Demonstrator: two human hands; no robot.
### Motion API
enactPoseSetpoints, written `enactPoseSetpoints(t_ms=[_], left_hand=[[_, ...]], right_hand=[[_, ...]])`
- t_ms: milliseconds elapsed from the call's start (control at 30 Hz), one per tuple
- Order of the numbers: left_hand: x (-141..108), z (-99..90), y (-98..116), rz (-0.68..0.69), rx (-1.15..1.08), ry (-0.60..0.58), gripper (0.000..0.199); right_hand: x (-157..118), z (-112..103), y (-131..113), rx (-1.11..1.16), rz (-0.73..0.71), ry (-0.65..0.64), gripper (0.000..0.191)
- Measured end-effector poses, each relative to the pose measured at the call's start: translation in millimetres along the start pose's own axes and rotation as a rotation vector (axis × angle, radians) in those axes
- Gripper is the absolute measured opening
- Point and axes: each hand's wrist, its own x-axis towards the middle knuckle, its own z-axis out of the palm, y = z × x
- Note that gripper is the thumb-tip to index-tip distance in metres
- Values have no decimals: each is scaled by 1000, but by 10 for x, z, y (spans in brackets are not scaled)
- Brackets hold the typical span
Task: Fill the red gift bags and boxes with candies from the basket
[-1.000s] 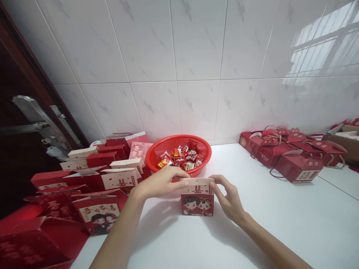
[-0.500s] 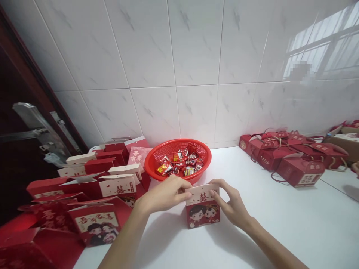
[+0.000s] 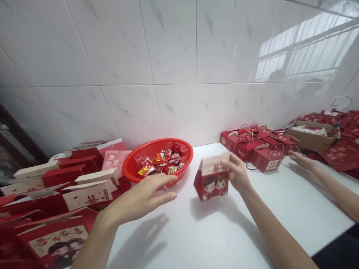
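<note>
A small red and cream candy gift box (image 3: 214, 183), printed with two cartoon figures, hangs slightly tilted just above the white table (image 3: 174, 239). My right hand (image 3: 237, 172) pinches its upper right corner. To the left, my left hand (image 3: 143, 196) hovers with thumb and fingers apart, holding nothing. Right behind that hand stands a red plastic basket (image 3: 130, 164) with wrapped candies (image 3: 161, 160) in it.
Rows of open red and cream boxes (image 3: 86, 194) crowd the left. Closed red boxes with cord handles (image 3: 266, 157) stand by the wall at right. Farther right are a cardboard carton (image 3: 311, 139), red packets (image 3: 344, 153) and another person's hand (image 3: 303, 160).
My left hand has let go of the box and moved left. The right hand has lifted it and carried it right. The view has turned right, bringing another person's arm into sight.
</note>
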Motion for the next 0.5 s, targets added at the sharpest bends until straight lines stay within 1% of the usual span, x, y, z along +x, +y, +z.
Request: enactPoseSetpoints(t_ms=[67, 133, 200, 267, 333, 400, 433, 500], left_hand=[[-36, -21, -23, 1, 26, 17, 52], [-77, -43, -6, 15, 43, 22, 51], [-120, -66, 42, 21, 60, 26, 50], [-164, -92, 102, 14, 81, 35, 50], [-203, -115, 155, 3, 102, 48, 49], [-233, -133, 195, -1, 115, 50, 49], [-243, -138, 210, -2, 118, 46, 49], [-256, -141, 235, -7, 119, 29, 48]], right_hand=[[116, -243, -156, 42, -102, 199, 28], [182, -500, -300, 62, -201, 366, 29], [191, -734, -416, 80, -315, 538, 27], [153, -924, -500, 89, -419, 729, 25], [92, -1071, -557, 10, -514, 950, 26], [33, -1191, -590, -140, -591, 1170, 34], [10, -1249, -598, -180, -605, 1231, 38], [-21, -1378, -590, -238, -598, 1295, 44]])
